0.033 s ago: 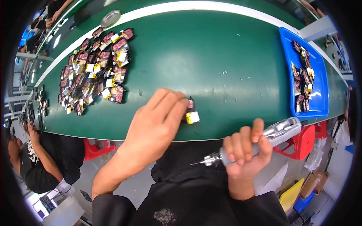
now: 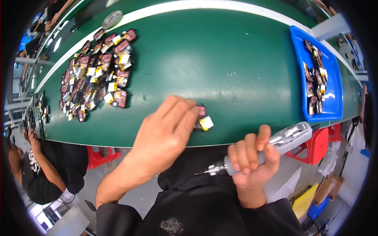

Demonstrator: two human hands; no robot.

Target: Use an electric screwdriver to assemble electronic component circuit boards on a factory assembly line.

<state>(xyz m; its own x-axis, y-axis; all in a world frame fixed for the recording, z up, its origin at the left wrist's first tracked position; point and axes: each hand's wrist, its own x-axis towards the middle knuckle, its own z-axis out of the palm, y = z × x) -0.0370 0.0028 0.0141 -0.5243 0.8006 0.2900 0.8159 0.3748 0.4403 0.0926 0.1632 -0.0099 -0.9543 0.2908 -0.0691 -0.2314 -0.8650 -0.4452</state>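
My left hand (image 2: 167, 126) is over the near part of the bench, its fingers bent together at the left side of a small black electronic unit (image 2: 201, 111). That unit shows a red circuit board and a white-and-yellow battery pouch (image 2: 206, 123); my fingers hide its left part. My right hand (image 2: 254, 157) is wrapped round a grey electric screwdriver (image 2: 290, 137), just off the bench's front edge. The screwdriver's thin bit (image 2: 201, 173) points left, over my dark clothing, apart from the unit.
Many similar units (image 2: 94, 74) lie heaped at the left of the green bench (image 2: 181, 51). A blue tray (image 2: 334, 90) at the right holds several more. Tiny pale bits (image 2: 232, 74) lie scattered between. A round metal dish (image 2: 112, 19) sits far left; red stools (image 2: 315, 147) stand below.
The unit by my left hand has shifted slightly right and turned a little. My right hand and the screwdriver have moved slightly left.
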